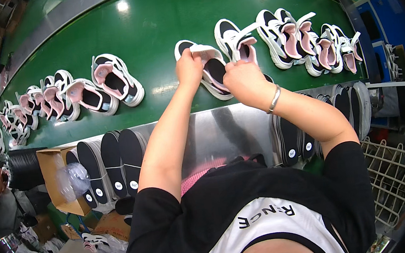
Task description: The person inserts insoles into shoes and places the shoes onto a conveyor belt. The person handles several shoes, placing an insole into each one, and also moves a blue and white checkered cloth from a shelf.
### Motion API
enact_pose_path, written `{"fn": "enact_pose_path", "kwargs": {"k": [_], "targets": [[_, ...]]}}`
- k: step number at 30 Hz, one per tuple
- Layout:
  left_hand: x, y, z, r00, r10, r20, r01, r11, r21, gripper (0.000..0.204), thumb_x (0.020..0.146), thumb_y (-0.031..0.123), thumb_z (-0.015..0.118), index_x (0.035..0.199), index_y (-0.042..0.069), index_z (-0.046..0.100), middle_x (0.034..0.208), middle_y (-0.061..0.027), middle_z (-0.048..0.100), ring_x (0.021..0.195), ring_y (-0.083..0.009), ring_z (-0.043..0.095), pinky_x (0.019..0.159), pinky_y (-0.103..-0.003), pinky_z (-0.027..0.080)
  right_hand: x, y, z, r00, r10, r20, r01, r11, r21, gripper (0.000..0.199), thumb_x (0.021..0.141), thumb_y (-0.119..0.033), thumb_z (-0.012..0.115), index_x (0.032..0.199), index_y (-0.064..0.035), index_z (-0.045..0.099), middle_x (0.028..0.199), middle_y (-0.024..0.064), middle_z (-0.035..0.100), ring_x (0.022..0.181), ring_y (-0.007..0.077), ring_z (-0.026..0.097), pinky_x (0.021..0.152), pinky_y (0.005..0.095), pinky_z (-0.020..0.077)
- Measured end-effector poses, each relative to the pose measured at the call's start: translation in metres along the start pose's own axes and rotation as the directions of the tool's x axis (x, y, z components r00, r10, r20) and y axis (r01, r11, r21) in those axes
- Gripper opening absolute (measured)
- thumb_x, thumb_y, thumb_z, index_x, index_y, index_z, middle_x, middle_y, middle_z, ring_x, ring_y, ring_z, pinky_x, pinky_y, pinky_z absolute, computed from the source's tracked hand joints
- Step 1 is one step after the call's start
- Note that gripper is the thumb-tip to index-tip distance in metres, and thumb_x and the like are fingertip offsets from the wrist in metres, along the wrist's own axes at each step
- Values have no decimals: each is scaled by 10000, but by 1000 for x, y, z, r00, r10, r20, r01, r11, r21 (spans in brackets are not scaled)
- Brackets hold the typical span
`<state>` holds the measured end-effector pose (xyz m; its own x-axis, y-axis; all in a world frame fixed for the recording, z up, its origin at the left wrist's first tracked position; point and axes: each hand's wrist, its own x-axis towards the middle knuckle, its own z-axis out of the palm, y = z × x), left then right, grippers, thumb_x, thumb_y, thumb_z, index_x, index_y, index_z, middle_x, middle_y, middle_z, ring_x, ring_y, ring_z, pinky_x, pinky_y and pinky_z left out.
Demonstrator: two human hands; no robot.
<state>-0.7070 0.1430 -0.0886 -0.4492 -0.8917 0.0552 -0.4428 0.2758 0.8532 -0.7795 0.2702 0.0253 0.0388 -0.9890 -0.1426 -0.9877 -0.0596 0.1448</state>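
Observation:
A white-and-black sneaker with pink lining (215, 70) lies on the green work surface in front of me, toe pointing away. My left hand (189, 70) is closed around its left side, by the raised white tongue or strap. At the opposite side of its opening, my right hand (248, 83) is closed with the fingers curled in, gripping the collar edge; the fingertips are hidden. A matching sneaker (225, 31) lies just to the right, its strap sticking up and its heel end partly behind my right hand.
More matching sneakers stand in a row to the left (117, 80) and right (275, 39). Along the near metal ledge (228, 128) are bundles of black insoles (112, 158) and a cardboard box (48, 170) with clear plastic. A wire rack (390, 174) stands at lower right.

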Motion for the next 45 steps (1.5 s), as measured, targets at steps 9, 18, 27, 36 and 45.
{"fn": "enact_pose_path", "kwargs": {"k": [9,18,27,36,45], "targets": [[-6,-2,3,997,-60,-41,57,995,-82,223,791,226,472,792,10,525,735,-185,585,718,-352,562,620,-407,435,4,-17,12,989,-30,148,39,998,-57,105,599,-96,582,680,-44,624,698,97,570,651,217,588,481,309,468],[-26,-1,7,995,84,47,-84,996,4,311,703,110,530,973,-18,445,906,-219,526,853,-388,496,754,-427,401,22,-17,39,983,175,50,-180,979,101,103,650,-98,545,686,-22,605,718,142,564,640,244,595,536,322,488],[-32,-3,1,995,-11,99,17,998,-55,322,675,40,506,986,-6,439,930,-210,519,879,-363,503,768,-411,408,18,-19,45,966,228,120,-251,938,240,107,668,-98,515,665,-33,601,694,135,567,622,258,584,543,347,474],[-34,-30,17,996,50,80,-26,961,-276,244,703,-16,440,945,-37,466,922,-209,517,861,-350,506,760,-396,418,4,-19,51,986,156,52,-164,957,240,223,704,-223,523,831,-41,541,805,99,528,741,251,561,644,414,401],[-39,-9,3,994,-15,105,36,980,-193,211,720,-5,436,925,-43,469,916,-206,517,855,-343,517,755,-386,425,10,-11,43,998,-1,67,-7,992,122,95,645,-92,532,661,-22,595,729,121,579,700,247,581,580,331,472]]}}
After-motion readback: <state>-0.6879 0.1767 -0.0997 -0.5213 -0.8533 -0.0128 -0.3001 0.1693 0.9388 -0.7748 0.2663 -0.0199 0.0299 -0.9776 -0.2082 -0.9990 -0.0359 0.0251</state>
